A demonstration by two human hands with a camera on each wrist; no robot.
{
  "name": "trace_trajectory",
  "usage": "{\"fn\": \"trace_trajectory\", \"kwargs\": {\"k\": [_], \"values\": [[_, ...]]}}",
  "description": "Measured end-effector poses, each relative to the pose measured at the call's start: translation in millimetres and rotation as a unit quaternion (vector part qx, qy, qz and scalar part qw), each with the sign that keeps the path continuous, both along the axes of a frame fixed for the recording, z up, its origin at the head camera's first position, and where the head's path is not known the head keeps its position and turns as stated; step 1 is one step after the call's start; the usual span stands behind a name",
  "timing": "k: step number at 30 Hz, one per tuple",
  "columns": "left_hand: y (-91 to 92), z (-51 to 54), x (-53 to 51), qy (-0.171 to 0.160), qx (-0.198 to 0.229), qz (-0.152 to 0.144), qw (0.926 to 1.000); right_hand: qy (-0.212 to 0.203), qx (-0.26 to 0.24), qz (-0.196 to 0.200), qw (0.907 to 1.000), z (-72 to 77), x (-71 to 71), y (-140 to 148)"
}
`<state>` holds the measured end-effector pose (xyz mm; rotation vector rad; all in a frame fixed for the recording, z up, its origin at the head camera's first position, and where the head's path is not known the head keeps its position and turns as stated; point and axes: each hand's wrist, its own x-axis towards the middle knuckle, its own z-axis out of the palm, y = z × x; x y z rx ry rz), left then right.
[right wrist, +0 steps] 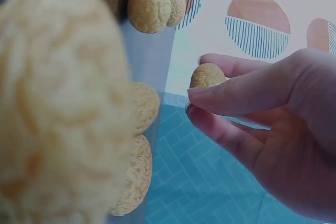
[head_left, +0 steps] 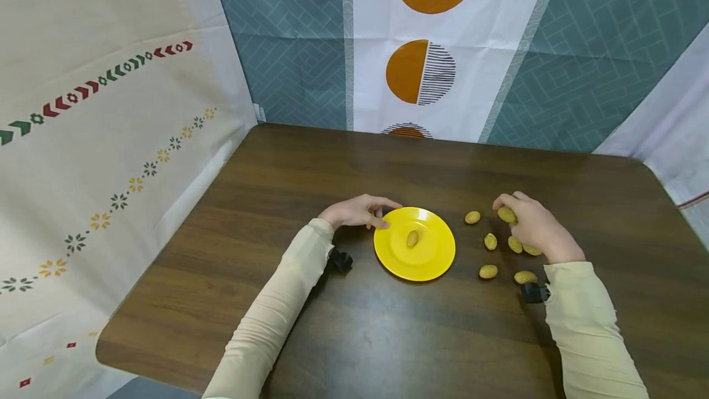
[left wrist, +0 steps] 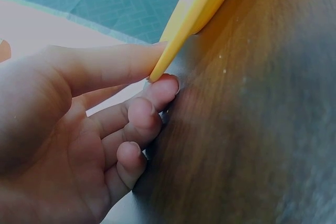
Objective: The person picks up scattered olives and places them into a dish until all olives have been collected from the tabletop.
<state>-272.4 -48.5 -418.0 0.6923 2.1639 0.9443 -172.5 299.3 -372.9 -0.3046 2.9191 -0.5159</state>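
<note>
A round yellow plate [head_left: 392, 261] lies on the table with one wrinkled yellow-brown oval [head_left: 412, 238], like a nut or small fruit, on it. My left hand [head_left: 360, 210] pinches the plate's left rim; in the left wrist view the thumb is on top and a fingertip underneath. Right of the plate, my right hand [head_left: 534, 226] holds another such oval [right wrist: 207, 75] between thumb and fingertips, above the table. Several more lie around it, including one [head_left: 472, 217] at the far left of the group and one [head_left: 525, 277] near the wrist.
The brown wooden table [head_left: 238, 251] has a patterned cloth [head_left: 282, 48] hanging along its back edge and a white cloth [head_left: 111, 159] at its left. Black wrist cameras [head_left: 340, 260] sit beneath both sleeves. One oval [right wrist: 58, 103] looms close to the right wrist camera.
</note>
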Motion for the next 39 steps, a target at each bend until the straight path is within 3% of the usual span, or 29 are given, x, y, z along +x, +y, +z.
{"fn": "trace_trajectory", "kwargs": {"k": [4,11,17,24,39], "values": [[-0.1,0.2,-0.1,0.001,0.001,-0.001,1.0,0.028,-0.004,-0.009,0.9996,2.7,0.5,0],[-0.2,-2.2,-0.1,0.004,0.002,-0.003,1.0,0.117,-0.007,-0.038,0.9924,2.7,2.1,-3],[-0.9,-4.6,-1.0,0.006,0.003,-0.006,1.0,0.125,-0.005,-0.078,0.9891,3.6,1.6,-5],[-0.1,-3.1,-1.7,0.007,0.005,-0.006,0.9999,0.15,-0.008,-0.088,0.9848,4.8,2.7,-8],[0.1,-3.2,-1.7,0.007,0.003,-0.01,0.9999,0.082,-0.036,-0.028,0.9956,-1.2,1.1,-40]]}}
